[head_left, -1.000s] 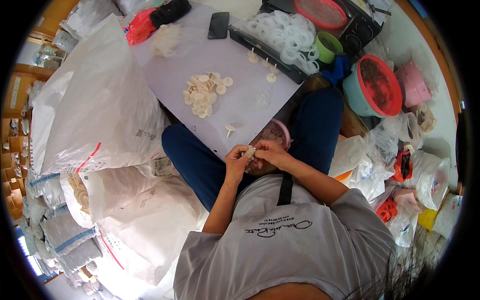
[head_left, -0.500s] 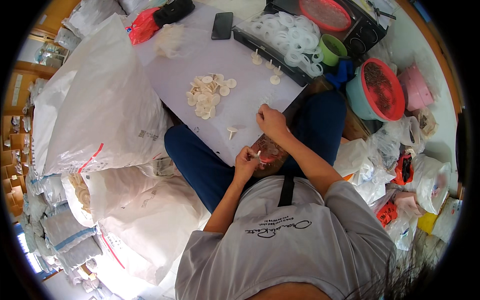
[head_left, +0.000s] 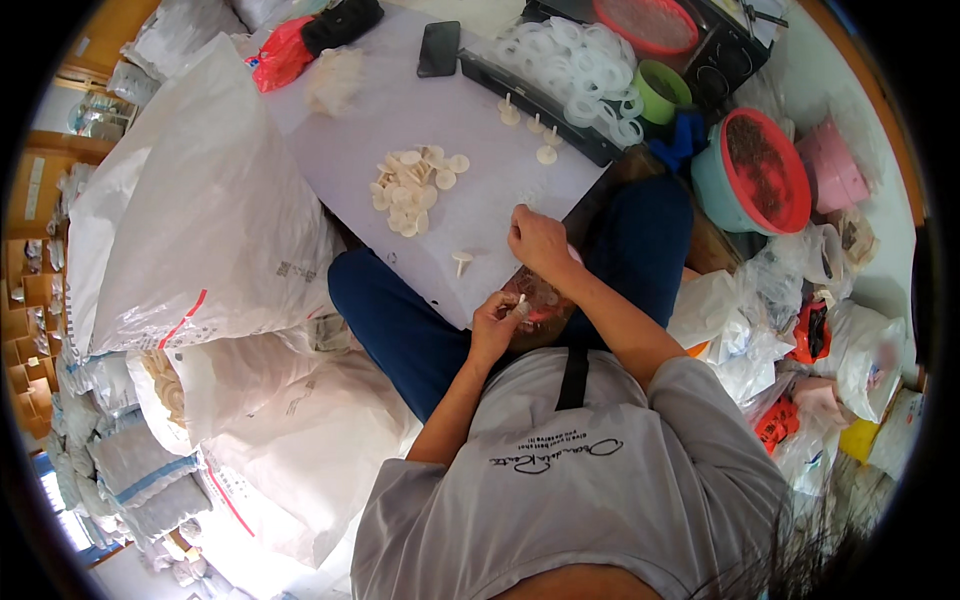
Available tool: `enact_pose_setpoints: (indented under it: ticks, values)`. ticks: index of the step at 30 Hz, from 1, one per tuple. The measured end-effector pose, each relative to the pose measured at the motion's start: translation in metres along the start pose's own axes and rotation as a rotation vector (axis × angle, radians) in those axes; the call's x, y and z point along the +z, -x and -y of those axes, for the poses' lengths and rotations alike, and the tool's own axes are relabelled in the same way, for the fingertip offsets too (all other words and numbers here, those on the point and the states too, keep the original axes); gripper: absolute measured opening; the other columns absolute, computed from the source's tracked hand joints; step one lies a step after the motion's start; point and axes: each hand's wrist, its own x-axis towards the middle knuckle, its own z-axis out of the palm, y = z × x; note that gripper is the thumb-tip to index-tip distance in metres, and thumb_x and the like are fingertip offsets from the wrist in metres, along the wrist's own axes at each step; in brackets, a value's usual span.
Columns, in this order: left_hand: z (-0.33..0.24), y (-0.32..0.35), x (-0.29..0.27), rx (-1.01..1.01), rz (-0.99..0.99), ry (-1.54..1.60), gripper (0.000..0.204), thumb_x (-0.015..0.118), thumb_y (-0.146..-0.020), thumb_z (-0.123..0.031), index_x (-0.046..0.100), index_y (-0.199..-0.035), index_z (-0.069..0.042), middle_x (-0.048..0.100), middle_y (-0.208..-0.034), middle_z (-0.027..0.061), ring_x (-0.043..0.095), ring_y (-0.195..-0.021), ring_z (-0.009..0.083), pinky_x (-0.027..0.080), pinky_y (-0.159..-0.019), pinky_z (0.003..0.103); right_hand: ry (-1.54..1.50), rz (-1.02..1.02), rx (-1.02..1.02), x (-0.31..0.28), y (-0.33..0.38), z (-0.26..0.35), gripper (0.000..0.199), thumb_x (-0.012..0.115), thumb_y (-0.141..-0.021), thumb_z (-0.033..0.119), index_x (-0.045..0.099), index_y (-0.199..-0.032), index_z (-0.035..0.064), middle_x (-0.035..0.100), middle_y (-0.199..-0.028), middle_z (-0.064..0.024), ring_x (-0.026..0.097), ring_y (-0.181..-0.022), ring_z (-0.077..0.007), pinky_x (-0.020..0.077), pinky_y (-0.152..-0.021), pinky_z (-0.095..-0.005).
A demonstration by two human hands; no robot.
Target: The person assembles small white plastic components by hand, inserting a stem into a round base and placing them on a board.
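My left hand is closed in a pinch over my lap, holding a small cream stemmed disc whose pale stem pokes up past the fingertips. Its lower part is hidden by the fingers. By the table's near right edge, my right hand is closed, fingertips pressed together; whatever they hold cannot be made out. One stemmed disc stands alone on the pale table, left of my right hand. Farther back lies a pile of such discs. Beneath my hands, a reddish see-through container shows between my legs.
A black tray borders white translucent rings, with a few stemmed discs before it. A phone lies at the back. On the right stands a red-rimmed tub; big white sacks crowd the left.
The stem in my left hand shows slightly higher and more to the right. My right hand stays almost in place, and the whole view has shifted a little.
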Motion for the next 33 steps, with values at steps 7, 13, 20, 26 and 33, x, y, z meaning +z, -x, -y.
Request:
enact_pose_setpoints:
  ticks: [7, 13, 20, 26, 33]
  values:
    - [0.011, -0.006, 0.002, 0.052, 0.026, 0.011, 0.015, 0.057, -0.08, 0.001, 0.056, -0.094, -0.001, 0.057, -0.086, 0.0043, 0.06, -0.075, 0.0146, 0.051, -0.06, 0.026, -0.086, 0.015, 0.003, -0.008, -0.006, -0.001, 0.013, 0.054, -0.073, 0.012, 0.048, -0.078, 0.0027, 0.059, -0.07, -0.015, 0.058, -0.066, -0.0332, 0.0443, -0.059, -0.045]
    - [-0.02, 0.003, 0.013, 0.476, -0.123, -0.838, 0.019, 0.065, -0.073, -0.01, 0.058, -0.09, -0.005, 0.052, -0.078, 0.0118, 0.054, -0.065, 0.025, 0.045, -0.057, 0.031, -0.081, 0.031, -0.019, 0.004, 0.007, -0.016, 0.018, 0.057, -0.072, 0.018, 0.047, -0.077, 0.0034, 0.057, -0.068, -0.0168, 0.056, -0.067, -0.0373, 0.0434, -0.061, -0.0469]
    - [-0.078, -0.022, -0.029, 0.578, -0.17, -1.408, 0.032, 0.052, -0.066, 0.004, 0.062, -0.094, -0.006, 0.046, -0.116, 0.0161, 0.048, -0.094, 0.0327, 0.047, -0.072, 0.038, -0.092, -0.041, -0.035, 0.002, 0.018, -0.004, 0.016, 0.062, -0.07, 0.016, 0.05, -0.076, 0.0072, 0.056, -0.065, -0.0128, 0.057, -0.064, -0.0337, 0.044, -0.058, -0.0426]
    - [-0.054, -0.048, -0.057, 0.471, -0.24, -1.339, 0.024, 0.057, -0.069, -0.004, 0.062, -0.092, -0.006, 0.053, -0.092, 0.0124, 0.05, -0.085, 0.0319, 0.046, -0.071, 0.04, -0.147, -0.087, -0.074, 0.0, 0.011, -0.009, 0.012, 0.062, -0.07, 0.012, 0.053, -0.076, 0.0051, 0.056, -0.064, -0.0109, 0.058, -0.061, -0.0269, 0.0458, -0.057, -0.0365]
    - [-0.044, -0.041, -0.036, 0.149, -0.467, -0.151, 0.014, 0.062, -0.082, -0.012, 0.059, -0.091, -0.001, 0.06, -0.076, 0.0065, 0.059, -0.066, 0.0157, 0.05, -0.057, 0.029, -0.717, 0.01, -0.203, -0.035, 0.04, 0.042, 0.011, 0.06, -0.071, 0.002, 0.055, -0.081, 0.0014, 0.057, -0.085, -0.0118, 0.059, -0.069, -0.0242, 0.048, -0.063, -0.0314]
